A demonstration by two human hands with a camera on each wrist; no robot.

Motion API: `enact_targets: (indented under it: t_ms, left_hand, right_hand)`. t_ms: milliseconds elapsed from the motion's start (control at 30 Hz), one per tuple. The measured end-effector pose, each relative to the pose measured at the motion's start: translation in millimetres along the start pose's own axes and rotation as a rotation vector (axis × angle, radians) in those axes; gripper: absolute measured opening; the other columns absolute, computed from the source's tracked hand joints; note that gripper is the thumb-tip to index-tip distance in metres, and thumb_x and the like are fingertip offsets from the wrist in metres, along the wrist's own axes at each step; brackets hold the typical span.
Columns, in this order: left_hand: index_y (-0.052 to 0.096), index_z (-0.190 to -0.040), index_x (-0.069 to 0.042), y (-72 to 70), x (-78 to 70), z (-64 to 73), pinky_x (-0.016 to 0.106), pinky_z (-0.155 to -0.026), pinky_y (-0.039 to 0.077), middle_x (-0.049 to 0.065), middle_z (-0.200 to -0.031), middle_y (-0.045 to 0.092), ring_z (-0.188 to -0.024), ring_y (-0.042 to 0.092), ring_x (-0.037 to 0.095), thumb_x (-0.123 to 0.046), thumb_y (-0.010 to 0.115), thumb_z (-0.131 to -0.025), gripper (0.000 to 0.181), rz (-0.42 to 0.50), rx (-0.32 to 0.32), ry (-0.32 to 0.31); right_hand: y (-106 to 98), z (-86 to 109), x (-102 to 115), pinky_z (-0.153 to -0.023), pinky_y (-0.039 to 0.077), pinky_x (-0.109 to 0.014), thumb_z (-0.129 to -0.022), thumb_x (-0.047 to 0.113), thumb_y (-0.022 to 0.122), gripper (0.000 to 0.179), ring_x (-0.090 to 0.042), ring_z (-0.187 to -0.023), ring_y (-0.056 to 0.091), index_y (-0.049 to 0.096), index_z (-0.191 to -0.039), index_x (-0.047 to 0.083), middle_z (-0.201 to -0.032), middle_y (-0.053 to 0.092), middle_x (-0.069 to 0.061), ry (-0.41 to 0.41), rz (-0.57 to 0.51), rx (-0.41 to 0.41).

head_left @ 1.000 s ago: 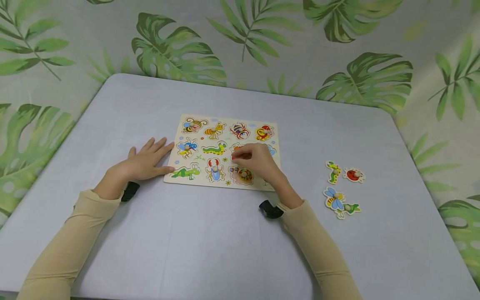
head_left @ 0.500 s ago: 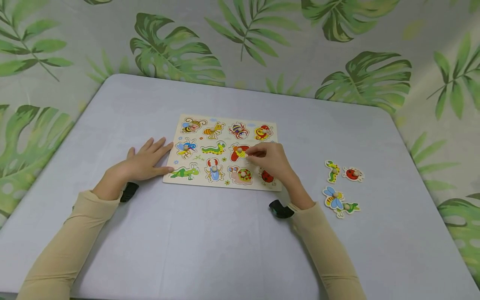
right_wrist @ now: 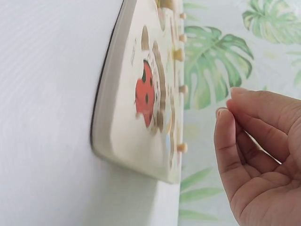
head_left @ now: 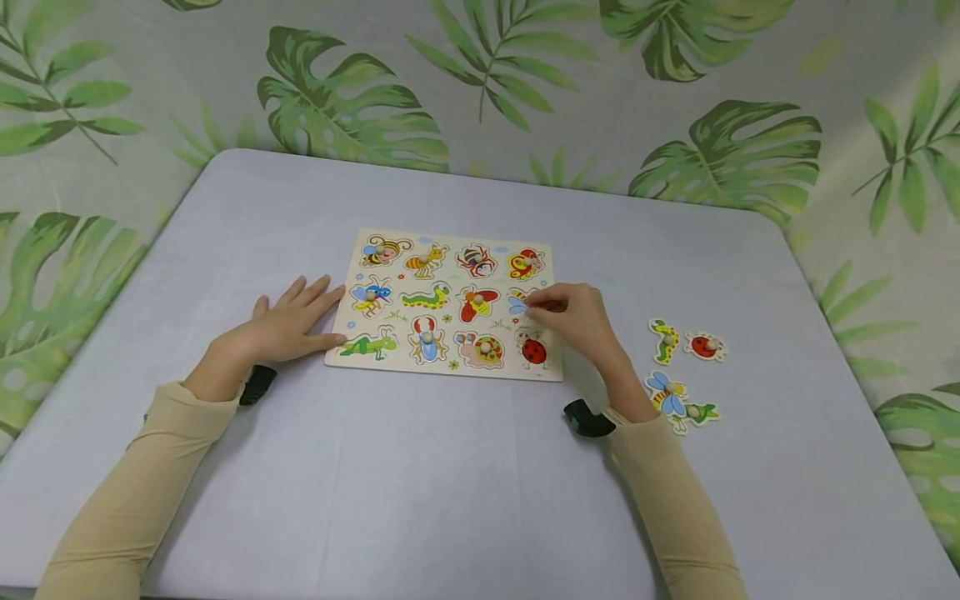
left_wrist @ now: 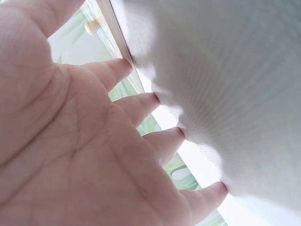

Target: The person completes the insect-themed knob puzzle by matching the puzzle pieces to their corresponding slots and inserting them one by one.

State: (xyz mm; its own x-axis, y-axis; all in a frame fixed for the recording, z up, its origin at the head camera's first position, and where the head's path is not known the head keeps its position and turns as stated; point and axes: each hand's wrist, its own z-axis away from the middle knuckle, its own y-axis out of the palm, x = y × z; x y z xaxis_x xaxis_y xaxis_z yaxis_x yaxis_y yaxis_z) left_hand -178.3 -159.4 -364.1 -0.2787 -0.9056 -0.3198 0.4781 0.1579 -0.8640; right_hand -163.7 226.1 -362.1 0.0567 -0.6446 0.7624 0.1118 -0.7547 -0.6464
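Note:
A wooden peg puzzle board with insect pictures lies on the table. My left hand rests flat at its left edge, fingers spread; in the left wrist view the fingertips touch the edge and the cloth. My right hand hovers over the board's right side, thumb and index fingertips close together; nothing shows between them in the right wrist view. A red-winged insect piece with a knob sits in the middle row. The ladybug picture and the bee picture show no knobs; my fingers partly cover the latter.
Right of the board lie a caterpillar piece, a ladybug piece, a blue-winged bee piece and a green piece; the last two overlap. Leaf-patterned cloth hangs behind the white table.
My right hand has let go of the red-winged insect piece in the middle row and moved right across the board. The left hand has stayed at the board's edge.

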Motion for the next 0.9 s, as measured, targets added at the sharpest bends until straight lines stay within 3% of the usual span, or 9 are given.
enact_targets:
  t_ms: [567, 900]
  left_hand:
    - [0.011, -0.152, -0.016, -0.1, -0.1, 0.3, 0.078, -0.101, 0.0, 0.018, -0.159, 0.002, -0.144, -0.004, 0.046, -0.052, 0.049, -0.092, 0.079, 0.004, 0.008, -0.007]
    - [0.011, -0.152, -0.016, -0.1, 0.4, -0.5, 0.078, -0.101, 0.0, 0.018, -0.159, 0.003, -0.144, -0.004, 0.046, -0.053, 0.048, -0.092, 0.079, 0.003, 0.003, -0.003]
  right_hand:
    - [-31, 12.8, -27, -0.068, 0.046, -0.012, -0.088, 0.017, 0.065, 0.023, -0.018, -0.087, 0.061, 0.07, -0.107, 0.005, -0.108, 0.07, -0.013, 0.094, 0.065, -0.057]
    - [-49, 20.0, -41, -0.066, 0.045, -0.008, -0.087, 0.019, 0.067, 0.024, 0.012, -0.072, 0.054, 0.071, -0.105, 0.004, -0.105, 0.071, -0.015, 0.081, 0.09, -0.133]
